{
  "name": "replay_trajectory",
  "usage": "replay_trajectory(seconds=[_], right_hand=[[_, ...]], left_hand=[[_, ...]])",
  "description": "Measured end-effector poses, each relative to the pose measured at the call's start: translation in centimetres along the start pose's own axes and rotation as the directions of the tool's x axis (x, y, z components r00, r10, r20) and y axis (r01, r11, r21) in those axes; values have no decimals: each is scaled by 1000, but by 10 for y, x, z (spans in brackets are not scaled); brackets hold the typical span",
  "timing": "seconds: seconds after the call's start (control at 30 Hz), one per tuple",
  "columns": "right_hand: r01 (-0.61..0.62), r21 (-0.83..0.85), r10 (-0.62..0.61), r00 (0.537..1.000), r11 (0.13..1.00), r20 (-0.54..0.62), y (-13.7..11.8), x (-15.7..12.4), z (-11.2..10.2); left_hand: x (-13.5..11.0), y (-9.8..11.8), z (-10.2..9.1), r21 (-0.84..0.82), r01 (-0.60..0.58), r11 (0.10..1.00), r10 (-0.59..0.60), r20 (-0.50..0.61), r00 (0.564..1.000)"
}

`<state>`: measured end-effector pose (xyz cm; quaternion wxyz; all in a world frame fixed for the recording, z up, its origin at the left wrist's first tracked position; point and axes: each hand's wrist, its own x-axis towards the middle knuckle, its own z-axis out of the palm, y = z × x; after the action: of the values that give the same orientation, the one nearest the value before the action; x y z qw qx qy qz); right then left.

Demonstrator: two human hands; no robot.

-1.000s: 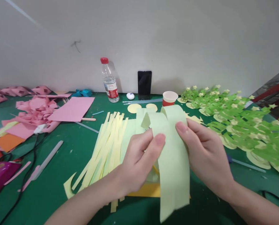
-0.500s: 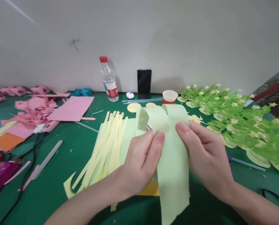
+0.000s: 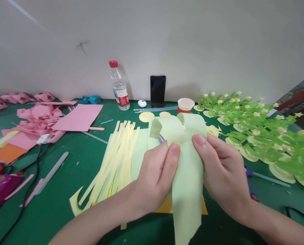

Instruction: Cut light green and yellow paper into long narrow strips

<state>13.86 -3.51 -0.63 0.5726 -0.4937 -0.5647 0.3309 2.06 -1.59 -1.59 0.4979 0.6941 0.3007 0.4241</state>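
Observation:
Both hands hold a pale green sheet of paper (image 3: 189,190) above the table; its top curls over in two rolls and its lower end hangs down. My left hand (image 3: 155,173) pinches its left side between thumb and fingers. A narrow metal piece (image 3: 161,139), kind unclear, shows just above those fingers. On the right edge, my right hand (image 3: 223,170) grips the paper, thumb in front and fingers behind. Pale yellow paper strips (image 3: 118,156) lie on more light green paper (image 3: 139,153) left of the hands. A yellow-orange sheet (image 3: 165,207) shows beneath.
Green paper plants with stars (image 3: 264,129) fill the right side. A blue tool (image 3: 249,172) with a clear stick is partly behind my right hand. Along the wall stand a water bottle (image 3: 121,92), a phone (image 3: 158,91) and a paper cup (image 3: 185,104). Pink paper (image 3: 77,117) lies left.
The hanging paper has turned slightly and shifted a little left at its lower end. My right hand has moved slightly, showing more of the blue tool. Both hands keep their hold.

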Motion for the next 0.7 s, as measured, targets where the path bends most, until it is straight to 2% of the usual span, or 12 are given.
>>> replay_trajectory(seconds=[0.23,0.4,0.5,0.63,0.7], right_hand=[[-4,25,4,1000,1000,-11,-1,0,1],[-24,58,22,999,998,39,-4,1,-1],[-37,40,34,997,999,74,-6,3,-2],[-8,-3,8,1000,1000,23,-6,6,-4],[1,17,-2,999,1000,40,-4,7,-5]], left_hand=[[1,0,0,24,8,1000,-7,-25,1000],[1,0,-2,44,6,999,-4,-43,999],[0,0,-4,-12,15,1000,-15,-29,999],[-1,0,-4,-99,6,995,-4,21,1000],[-2,0,-4,-116,29,993,-26,31,999]])
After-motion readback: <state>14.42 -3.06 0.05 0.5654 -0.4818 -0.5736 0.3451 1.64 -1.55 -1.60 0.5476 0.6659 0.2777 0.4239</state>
